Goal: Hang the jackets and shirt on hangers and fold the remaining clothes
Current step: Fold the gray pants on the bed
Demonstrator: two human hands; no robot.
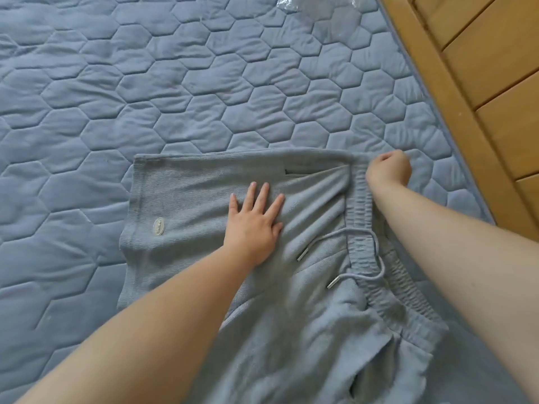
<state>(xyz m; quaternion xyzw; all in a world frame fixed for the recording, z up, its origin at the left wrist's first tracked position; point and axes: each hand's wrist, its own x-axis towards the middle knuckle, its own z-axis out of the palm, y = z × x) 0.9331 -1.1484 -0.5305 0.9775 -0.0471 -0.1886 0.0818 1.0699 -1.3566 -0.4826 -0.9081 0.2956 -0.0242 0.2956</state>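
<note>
Shorts (180,199) spread on mattress (145,83), near right.
Left hand (253,225) presses flat, fingers straight; right hand (389,167) curls round the far waistband (360,205) corner. Risk: pulling while the near half lies bunched sets creases into the fold.

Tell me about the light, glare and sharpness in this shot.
Head view: soft, even daylight with only faint shadows; head view: bright glare on the clear plastic at the top edge; head view: grey shorts crisp, wooden boards top right slightly smeared.

The small oval patch (159,226) near the left hem of the shorts (189,182) carries lettering, seemingly too blurred to read.
</note>
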